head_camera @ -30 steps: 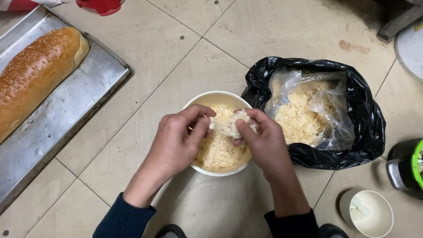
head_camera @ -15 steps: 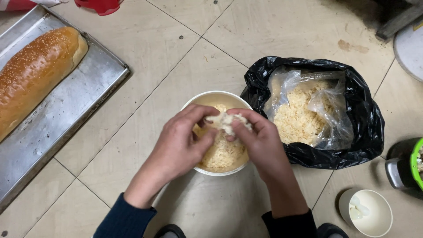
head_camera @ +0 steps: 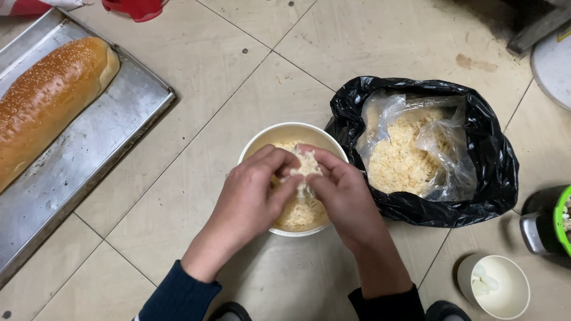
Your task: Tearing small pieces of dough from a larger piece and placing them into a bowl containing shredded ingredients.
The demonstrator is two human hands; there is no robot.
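The floor is laid with large beige square tiles (head_camera: 196,71), their thin dark grout lines running diagonally across the view. Small dark specks and crumbs dot the tiles, and a brownish smear (head_camera: 476,61) marks the surface near the upper right. The top right corner falls into shadow, where a grey slanted bar (head_camera: 538,27) crosses the floor beside the curved edge of a pale round object (head_camera: 556,62). The light is even and soft, casting only faint shadows.
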